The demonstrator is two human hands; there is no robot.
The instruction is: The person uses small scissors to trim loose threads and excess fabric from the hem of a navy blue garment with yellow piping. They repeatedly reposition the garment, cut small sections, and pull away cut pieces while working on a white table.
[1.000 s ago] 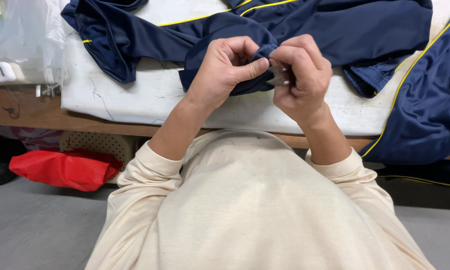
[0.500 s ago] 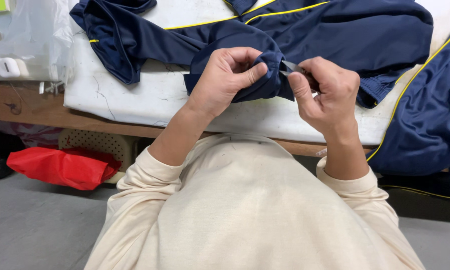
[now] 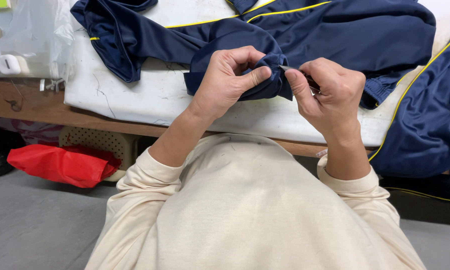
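A: White padded table (image 3: pixel 150 100), navy garment (image 3: pixel 335 35) spread over it. I see the left hand (image 3: pixel 230 80) closed, pinching a bunched fold.

B: Right hand (image 3: pixel 330 90)?

A: Closed on a small metal tool (image 3: pixel 292 70), tip at the fold. Slip risk: nicked fabric or thumb.

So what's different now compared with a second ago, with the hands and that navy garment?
The right hand has pulled away to the right of the left hand, and a thin metal tool now shows in its fingers, tip at the bunched fabric. A second ago both hands were pressed together on the cloth. The left hand still pinches the navy garment; the white padded table and red bag are unchanged.
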